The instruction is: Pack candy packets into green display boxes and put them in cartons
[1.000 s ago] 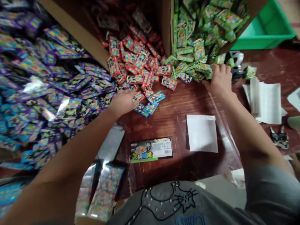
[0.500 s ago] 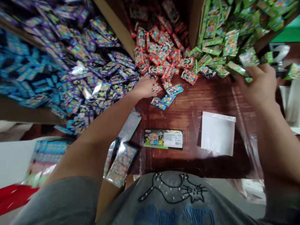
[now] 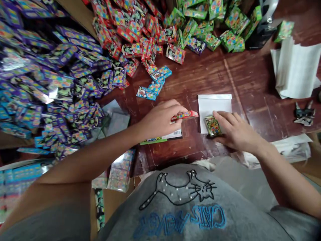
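Note:
My left hand (image 3: 164, 118) pinches a small red candy box (image 3: 188, 114) above the table. Beneath that hand lies a printed card (image 3: 173, 135), partly covered by it. My right hand (image 3: 232, 130) holds a small green candy box (image 3: 212, 126) between thumb and fingers, over the lower part of a white paper tray (image 3: 215, 102). Several blue candy boxes (image 3: 155, 86) lie on the table beyond my left hand.
Purple boxes (image 3: 87, 57) heap up at the left, red boxes (image 3: 135, 25) and green boxes (image 3: 205, 30) at the back. Clear packs (image 3: 121, 170) lie left of the card. Folded white papers (image 3: 297, 67) and keys (image 3: 304, 113) rest at the right on the brown table (image 3: 253, 70).
Both hands have come back from the piles toward my body, the left with a red box and the right with a green one. The view has shifted to the right.

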The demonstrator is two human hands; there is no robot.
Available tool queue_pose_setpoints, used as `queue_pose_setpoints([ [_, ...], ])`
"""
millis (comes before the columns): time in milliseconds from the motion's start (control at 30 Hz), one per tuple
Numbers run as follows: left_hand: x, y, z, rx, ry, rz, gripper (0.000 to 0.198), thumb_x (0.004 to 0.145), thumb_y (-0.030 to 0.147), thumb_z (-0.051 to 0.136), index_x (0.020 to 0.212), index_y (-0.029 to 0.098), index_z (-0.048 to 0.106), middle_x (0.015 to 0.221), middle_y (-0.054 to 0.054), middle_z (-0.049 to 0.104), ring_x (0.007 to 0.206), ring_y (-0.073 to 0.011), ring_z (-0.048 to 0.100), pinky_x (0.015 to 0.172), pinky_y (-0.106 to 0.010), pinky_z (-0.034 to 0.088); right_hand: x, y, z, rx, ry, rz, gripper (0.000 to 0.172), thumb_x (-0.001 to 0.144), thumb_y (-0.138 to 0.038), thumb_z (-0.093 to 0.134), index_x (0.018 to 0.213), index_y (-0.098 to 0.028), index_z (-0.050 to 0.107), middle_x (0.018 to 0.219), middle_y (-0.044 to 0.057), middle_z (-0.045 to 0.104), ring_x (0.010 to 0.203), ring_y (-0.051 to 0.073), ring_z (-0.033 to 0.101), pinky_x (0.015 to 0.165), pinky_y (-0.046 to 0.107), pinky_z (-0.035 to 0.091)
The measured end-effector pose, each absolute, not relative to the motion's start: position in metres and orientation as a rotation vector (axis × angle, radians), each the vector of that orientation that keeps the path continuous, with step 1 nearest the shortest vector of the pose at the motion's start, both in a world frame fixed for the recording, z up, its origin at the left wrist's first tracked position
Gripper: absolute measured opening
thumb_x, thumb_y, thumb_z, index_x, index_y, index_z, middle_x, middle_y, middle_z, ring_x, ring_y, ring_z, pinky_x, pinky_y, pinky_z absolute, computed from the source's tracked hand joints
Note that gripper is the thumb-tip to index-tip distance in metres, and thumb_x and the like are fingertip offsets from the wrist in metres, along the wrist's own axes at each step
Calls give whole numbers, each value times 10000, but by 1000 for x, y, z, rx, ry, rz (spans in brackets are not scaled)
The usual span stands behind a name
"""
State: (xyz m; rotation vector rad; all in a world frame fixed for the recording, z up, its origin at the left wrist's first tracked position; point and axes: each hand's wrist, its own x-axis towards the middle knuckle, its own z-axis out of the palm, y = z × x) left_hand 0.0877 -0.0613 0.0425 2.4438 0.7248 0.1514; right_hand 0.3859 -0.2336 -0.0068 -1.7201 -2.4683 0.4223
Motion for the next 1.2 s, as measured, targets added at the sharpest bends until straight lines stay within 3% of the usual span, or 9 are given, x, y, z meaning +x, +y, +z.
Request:
queue_pose_setpoints([
  [100, 106, -71, 33, 2167, 723, 56, 429, 926, 227, 547, 1315, 195, 724, 1046, -68, 739, 810, -171, 670, 764, -345, 569, 400, -210, -11, -1558, -2592, 514, 993, 950, -500, 721, 1740, -133, 246, 1625, 239, 538, 1389, 436, 552, 1101, 612, 548],
  [267, 136, -59, 31, 2371, 360, -165, 347, 840, 241, 627, 1081, 332, 860, 1098, -55, 767, 1121, -288, 666, 1072, -500, 508, 400, -192, -12, -1412, -2556, 523, 915, 950, -563, 685, 1663, -85, 370, 1403, 242, 669, 1258, 400, 629, 1073, 583, 559],
  [367, 156, -60, 34, 2432, 195, -348, 287, 813, 229, 698, 992, 384, 860, 1032, -21, 791, 1110, -301, 652, 1048, -507, 487, 403, -194, -9, -1425, -2532, 423, 977, 940, -647, 660, 1672, -96, 322, 1370, 232, 678, 1215, 402, 654, 1047, 573, 566],
  [500, 159, -70, 36, 2659, 384, -144, 311, 887, 241, 684, 1174, 294, 792, 1287, -46, 743, 1297, -318, 580, 1132, -517, 403, 407, -197, -9, -1506, -2521, 386, 1009, 961, -701, 613, 1709, -125, 257, 1382, 226, 676, 1195, 414, 654, 1029, 577, 553],
  [600, 143, -84, 25, 2663, 644, -30, 831, 793, 538, 849, 1507, 202, 587, 1533, -148, 595, 1411, -399, 491, 1189, -565, 343, 403, -194, -13, -1523, -2546, 421, 1033, 970, -700, 609, 1727, -107, 232, 1388, 241, 674, 1207, 420, 641, 1011, 578, 547],
  [667, 133, -94, 11, 2636, 678, -68, 1115, 723, 563, 905, 1638, 157, 414, 1581, -202, 549, 1435, -428, 469, 1209, -581, 308, 397, -190, -17, -1497, -2581, 455, 1021, 979, -676, 609, 1728, -90, 237, 1409, 255, 667, 1238, 427, 627, 1017, 580, 540],
  [900, 127, -111, -22, 2559, 789, -23, 1005, 876, 416, 774, 1695, 97, 285, 1456, -221, 638, 1368, -401, 537, 1193, -542, 308, 376, -182, -40, -1350, -2503, 573, 1162, 952, -761, 613, 1750, -55, 149, 1513, 284, 599, 1253, 424, 601, 1077, 589, 529],
  [1000, 125, -113, -22, 2546, 775, 6, 1072, 893, 427, 779, 1725, 95, 190, 1495, -230, 627, 1393, -391, 537, 1222, -539, 283, 369, -184, -47, -1367, -2442, 570, 1093, 976, -702, 619, 1754, -87, 158, 1480, 257, 629, 1258, 413, 592, 1098, 593, 521],
  [1200, 71, -114, -5, 2613, 835, -35, 1416, 701, 505, 976, 1743, 123, 97, 1758, -278, 322, 1595, -457, 336, 1314, -584, 160, 366, -189, -41, -1277, -2407, 315, 996, 970, -665, 672, 1707, -122, 278, 1400, 220, 687, 1179, 390, 649, 1025, 570, 567],
])
